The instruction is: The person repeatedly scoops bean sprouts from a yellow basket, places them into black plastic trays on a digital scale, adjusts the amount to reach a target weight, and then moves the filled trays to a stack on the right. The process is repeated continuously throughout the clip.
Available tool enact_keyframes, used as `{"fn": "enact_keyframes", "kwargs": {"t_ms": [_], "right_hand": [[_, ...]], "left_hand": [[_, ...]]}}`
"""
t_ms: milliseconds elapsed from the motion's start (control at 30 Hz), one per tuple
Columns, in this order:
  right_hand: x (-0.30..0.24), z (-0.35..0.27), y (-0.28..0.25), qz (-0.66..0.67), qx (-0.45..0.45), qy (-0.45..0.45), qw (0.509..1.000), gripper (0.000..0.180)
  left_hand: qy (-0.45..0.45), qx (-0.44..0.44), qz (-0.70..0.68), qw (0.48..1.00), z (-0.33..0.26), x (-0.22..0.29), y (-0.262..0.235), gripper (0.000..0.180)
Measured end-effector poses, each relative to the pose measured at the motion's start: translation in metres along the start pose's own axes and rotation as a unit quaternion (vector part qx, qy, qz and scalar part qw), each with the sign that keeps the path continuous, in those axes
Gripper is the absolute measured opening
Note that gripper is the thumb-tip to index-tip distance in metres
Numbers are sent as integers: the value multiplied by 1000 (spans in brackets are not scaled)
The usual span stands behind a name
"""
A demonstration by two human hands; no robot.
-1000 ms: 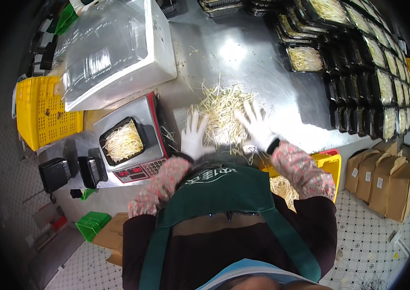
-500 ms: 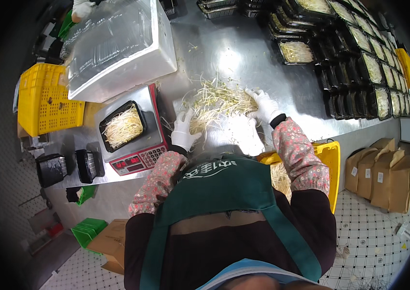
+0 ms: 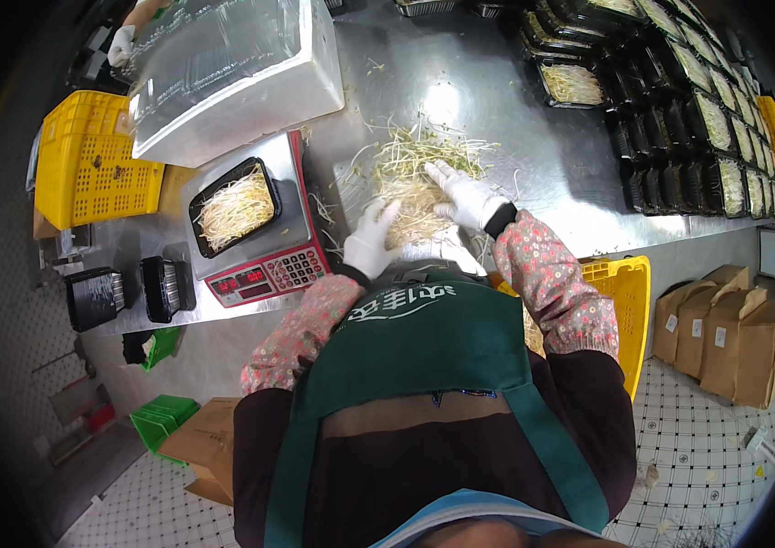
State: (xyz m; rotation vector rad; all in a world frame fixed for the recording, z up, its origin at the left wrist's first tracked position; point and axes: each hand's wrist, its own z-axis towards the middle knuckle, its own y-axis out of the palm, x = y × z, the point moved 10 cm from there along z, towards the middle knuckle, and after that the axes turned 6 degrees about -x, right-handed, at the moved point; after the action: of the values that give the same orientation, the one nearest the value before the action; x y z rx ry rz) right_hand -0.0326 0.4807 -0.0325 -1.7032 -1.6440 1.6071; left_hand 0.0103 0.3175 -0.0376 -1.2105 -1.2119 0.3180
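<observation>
A loose heap of bean sprouts (image 3: 433, 151) lies on the steel table, with green tops on the far side and pale stems nearer me. My right hand (image 3: 468, 196), in a white glove, rests on the heap's right side, fingers stretched out over the stems. At the near left edge of the heap is my left hand (image 3: 369, 242), also gloved, its fingers apart and touching the stems. To the left, a black tray of sprouts (image 3: 234, 210) sits on a red-framed digital scale (image 3: 269, 277).
A white foam box (image 3: 241, 100) with clear plastic on top stands at the far left, beside a yellow crate (image 3: 100, 173). Two black trays (image 3: 161, 288) lie left of the scale. Stacked sprout trays (image 3: 680, 119) fill the right side. A yellow bin (image 3: 629, 320) stands near my right arm.
My right hand has moved left onto the heap, and my left hand slightly right, so they are closer together. The sprouts are gathered narrower. Another person's gloved hand at the upper left has shifted.
</observation>
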Motion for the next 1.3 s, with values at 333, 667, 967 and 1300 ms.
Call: {"fn": "enact_keyframes", "kwargs": {"t_ms": [333, 667, 967, 1300], "right_hand": [[15, 7, 35, -87, 70, 4, 994, 62], [43, -22, -69, 233, 189, 19, 954, 20], [31, -10, 5, 50, 63, 18, 997, 89], [13, -12, 32, -15, 42, 31, 999, 48]], "left_hand": [[-4, -23, 31, 999, 61, -32, 15, 67], [103, 66, -34, 992, 11, -15, -18, 43], [-22, 44, 4, 999, -13, -21, -12, 107], [-12, -77, 72, 994, 64, -29, 31, 45]]}}
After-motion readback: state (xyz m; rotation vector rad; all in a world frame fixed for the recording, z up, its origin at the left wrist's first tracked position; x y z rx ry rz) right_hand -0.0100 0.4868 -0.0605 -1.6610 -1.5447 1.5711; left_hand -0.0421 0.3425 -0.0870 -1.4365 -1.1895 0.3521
